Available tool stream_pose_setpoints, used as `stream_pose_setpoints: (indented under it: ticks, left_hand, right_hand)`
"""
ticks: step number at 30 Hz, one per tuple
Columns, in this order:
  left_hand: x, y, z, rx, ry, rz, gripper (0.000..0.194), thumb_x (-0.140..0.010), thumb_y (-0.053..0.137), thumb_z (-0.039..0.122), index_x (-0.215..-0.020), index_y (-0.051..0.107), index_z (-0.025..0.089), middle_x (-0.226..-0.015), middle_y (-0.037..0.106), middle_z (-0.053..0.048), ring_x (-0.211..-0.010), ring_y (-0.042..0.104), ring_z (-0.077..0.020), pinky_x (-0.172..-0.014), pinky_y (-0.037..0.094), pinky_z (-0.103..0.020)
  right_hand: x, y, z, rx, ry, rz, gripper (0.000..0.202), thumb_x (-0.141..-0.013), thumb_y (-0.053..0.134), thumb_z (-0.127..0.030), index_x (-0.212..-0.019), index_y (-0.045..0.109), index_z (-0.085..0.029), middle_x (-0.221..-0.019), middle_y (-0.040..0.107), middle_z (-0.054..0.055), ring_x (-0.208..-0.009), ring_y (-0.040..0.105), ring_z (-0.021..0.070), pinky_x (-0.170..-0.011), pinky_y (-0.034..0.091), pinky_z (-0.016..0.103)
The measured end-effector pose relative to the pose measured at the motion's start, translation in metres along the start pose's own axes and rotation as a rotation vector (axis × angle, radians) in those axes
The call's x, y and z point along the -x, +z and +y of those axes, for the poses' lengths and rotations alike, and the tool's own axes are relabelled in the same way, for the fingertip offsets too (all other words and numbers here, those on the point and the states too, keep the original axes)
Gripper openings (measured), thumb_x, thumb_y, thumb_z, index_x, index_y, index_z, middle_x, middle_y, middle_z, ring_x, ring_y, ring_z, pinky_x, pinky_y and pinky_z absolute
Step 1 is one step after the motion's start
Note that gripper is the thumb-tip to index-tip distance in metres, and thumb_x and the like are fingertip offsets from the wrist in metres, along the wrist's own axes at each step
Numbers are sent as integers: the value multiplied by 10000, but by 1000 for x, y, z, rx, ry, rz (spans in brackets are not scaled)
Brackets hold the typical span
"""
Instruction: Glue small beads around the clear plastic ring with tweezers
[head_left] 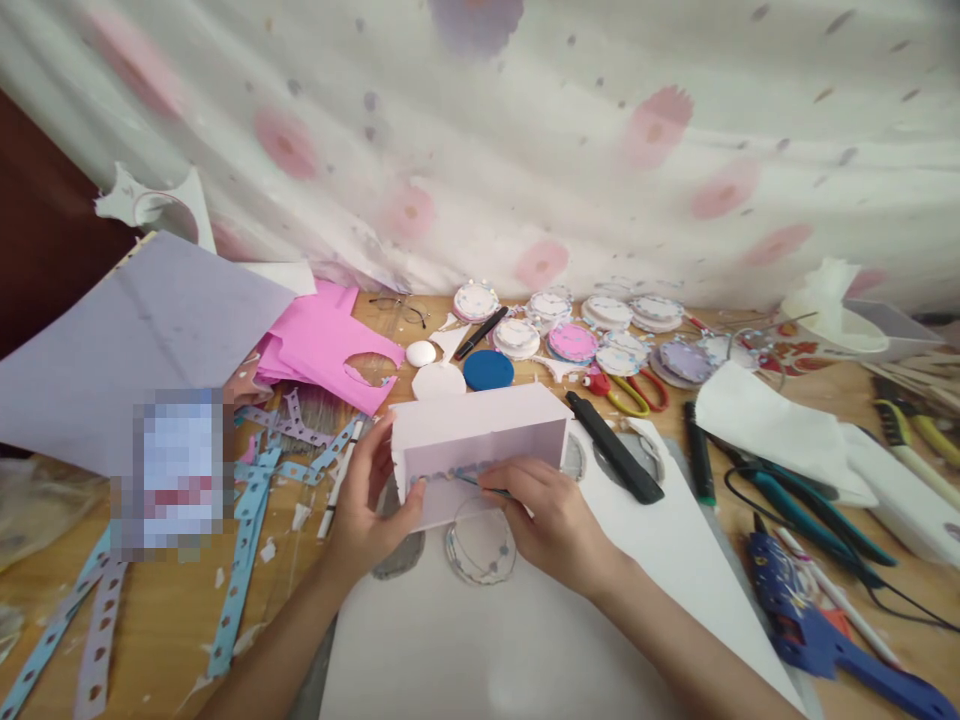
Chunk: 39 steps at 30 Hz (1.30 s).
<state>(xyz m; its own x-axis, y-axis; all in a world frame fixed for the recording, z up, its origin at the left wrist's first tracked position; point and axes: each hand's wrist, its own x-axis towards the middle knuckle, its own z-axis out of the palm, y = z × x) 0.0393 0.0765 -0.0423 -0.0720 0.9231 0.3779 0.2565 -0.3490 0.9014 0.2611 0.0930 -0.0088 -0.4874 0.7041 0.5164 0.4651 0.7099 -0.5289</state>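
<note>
A pale lilac open-fronted box [480,420] is tilted over a white sheet [570,620]. My left hand [375,510] grips the box's left end, thumb at its lower front edge. My right hand [551,520] pinches a thin, dark tool at the box opening, its fingers closed. Inside the box runs a beaded strand [442,474], just beyond the tool. Below the box, a beaded wire ring [481,578] lies on the sheet.
Pink sheets [322,340] and blue punched strips [244,560] lie left. Behind are decorated discs [572,342] and a blue disc [488,370]. Rightward are a black cutter [615,447], teal-handled pliers [810,505] and a blue glue gun [817,620].
</note>
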Motion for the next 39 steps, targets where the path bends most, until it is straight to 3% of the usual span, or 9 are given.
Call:
stream_pose_setpoints:
  ticks: [4,9,12,22,25,32,36,39]
  left_hand:
    - [0,0,1,-8,5,-2,696,-826,656,189,-1445,350,281,-1450,474,-111,-1283,541,-266,-1010,521,-372]
    - [1,1,3,-39,25,-6,686,-839,640,190,-1452,345,269,-1445,486,-115,-1289,538,-272,-1006,528,-373]
    - [1,1,2,-74,28,-14,691,-843,631,188,-1463,335,265,-1457,479,-114,-1301,528,-276,-998,537,-367]
    - [5,-1,-3,-243,80,-23,735,-852,608,161,-1506,290,268,-1516,414,-110,-1374,441,-295,-1052,499,-404]
    - [5,-1,-4,-278,90,-16,751,-853,608,159,-1516,273,269,-1523,408,-115,-1369,446,-300,-1042,506,-411]
    - [1,-1,-4,-257,50,-7,721,-878,588,200,-1521,268,257,-1553,369,-112,-1372,446,-289,-1077,472,-416]
    - [-4,1,-1,-244,-9,3,685,-896,571,255,-1517,283,225,-1545,383,-116,-1384,430,-287,-1098,446,-417]
    - [-11,3,2,-202,-113,27,642,-901,567,318,-1492,343,209,-1474,487,-114,-1328,501,-283,-1059,485,-415]
  right_hand:
    - [1,-3,1,-9,18,34,164,-898,508,-65,-960,618,-170,-874,731,88,-803,699,210,-703,580,325]
    - [-4,-9,1,21,-61,-103,148,-915,509,-92,-995,617,-155,-882,717,104,-813,685,222,-682,574,329]
    - [-4,-7,-1,91,-105,-121,171,-902,497,-58,-992,615,-142,-885,713,117,-801,671,231,-650,566,335]
    - [1,-8,0,-37,-20,89,204,-880,505,-32,-943,620,-188,-871,735,79,-800,693,191,-700,576,311]
    - [2,-16,-4,-136,89,165,179,-863,560,-58,-921,652,-200,-838,742,59,-780,702,177,-693,573,279]
    - [24,-32,-9,-503,607,317,61,-843,690,-269,-824,722,-221,-741,696,15,-599,626,119,-525,500,208]
    - [40,-35,-1,-678,750,399,116,-814,729,-330,-807,731,-214,-650,656,5,-580,580,111,-559,480,221]
    - [46,-33,4,-803,822,456,178,-775,763,-372,-786,727,-198,-585,624,-2,-562,549,108,-568,458,233]
